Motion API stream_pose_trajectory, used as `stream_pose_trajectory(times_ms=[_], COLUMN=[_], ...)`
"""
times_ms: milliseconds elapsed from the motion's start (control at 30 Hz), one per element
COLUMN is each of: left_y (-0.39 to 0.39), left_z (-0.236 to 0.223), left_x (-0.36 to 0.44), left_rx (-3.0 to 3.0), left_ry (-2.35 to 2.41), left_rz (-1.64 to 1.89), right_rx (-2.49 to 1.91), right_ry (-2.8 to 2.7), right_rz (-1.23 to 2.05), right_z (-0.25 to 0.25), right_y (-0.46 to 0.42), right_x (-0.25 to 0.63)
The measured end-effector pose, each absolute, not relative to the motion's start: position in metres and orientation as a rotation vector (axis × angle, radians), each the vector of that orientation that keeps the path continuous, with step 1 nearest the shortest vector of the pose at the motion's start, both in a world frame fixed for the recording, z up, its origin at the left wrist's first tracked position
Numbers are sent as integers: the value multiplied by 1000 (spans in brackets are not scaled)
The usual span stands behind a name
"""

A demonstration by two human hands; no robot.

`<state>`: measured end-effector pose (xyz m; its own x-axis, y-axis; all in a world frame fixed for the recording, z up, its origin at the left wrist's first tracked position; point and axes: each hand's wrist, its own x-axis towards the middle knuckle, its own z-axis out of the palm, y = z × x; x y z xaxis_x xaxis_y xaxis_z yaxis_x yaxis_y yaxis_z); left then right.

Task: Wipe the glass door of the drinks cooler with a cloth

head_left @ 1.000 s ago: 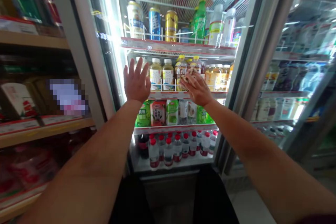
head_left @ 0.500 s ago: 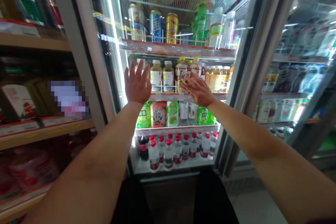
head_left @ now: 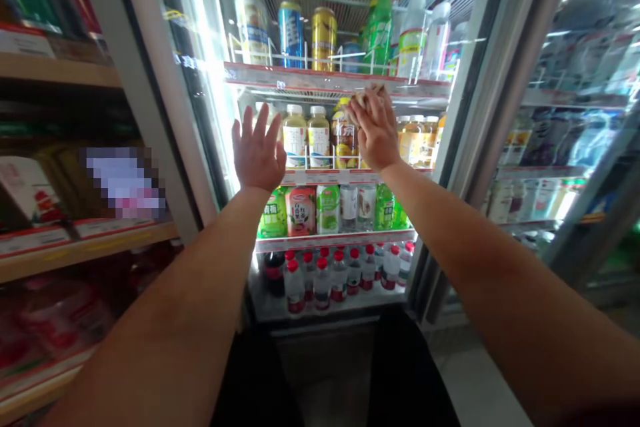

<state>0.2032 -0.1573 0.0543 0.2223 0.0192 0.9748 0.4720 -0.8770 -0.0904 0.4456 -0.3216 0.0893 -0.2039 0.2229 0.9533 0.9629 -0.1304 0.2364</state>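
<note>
My left hand (head_left: 259, 150) is spread, palm forward, against the glass door (head_left: 470, 100) of a lit drinks cooler, with the fingers pointing up. My right hand (head_left: 379, 137) presses a crumpled light-brown cloth (head_left: 369, 100) to the same glass, higher and to the right. The fingers cover part of the cloth. Behind the glass, near my left hand, stand pale tea bottles (head_left: 295, 137) with white caps. A yellow-capped bottle (head_left: 345, 140) shows just left of my right hand, which hides others behind it.
Cans (head_left: 324, 40) and green bottles (head_left: 383, 30) fill the shelf above; drink cartons (head_left: 301, 210) and red-capped water bottles (head_left: 295, 287) are lower. A wooden shelf (head_left: 55, 70) with goods stands on the left. Another cooler (head_left: 550, 173) is on the right.
My right hand has moved upward with the cloth, from the middle bottles to near the shelf edge above. My left hand stays spread at about the same place. The view has shifted slightly.
</note>
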Motion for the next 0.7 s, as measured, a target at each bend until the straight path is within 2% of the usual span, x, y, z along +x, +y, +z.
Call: stream_pose_trajectory(times_ms=[300, 500, 700], left_y=[-156, -155, -152], left_z=[55, 52, 53], left_x=[203, 202, 206], left_rx=[-2223, -2206, -2189], left_ry=[-435, -395, -416], left_rz=[-1703, -1724, -1729], right_rx=[-1508, -1515, -1536], right_ry=[-1733, -1548, -1629], right_rz=[-1448, -1380, -1422], right_z=[78, 76, 74], right_y=[-332, -331, -333], right_x=[436, 436, 436])
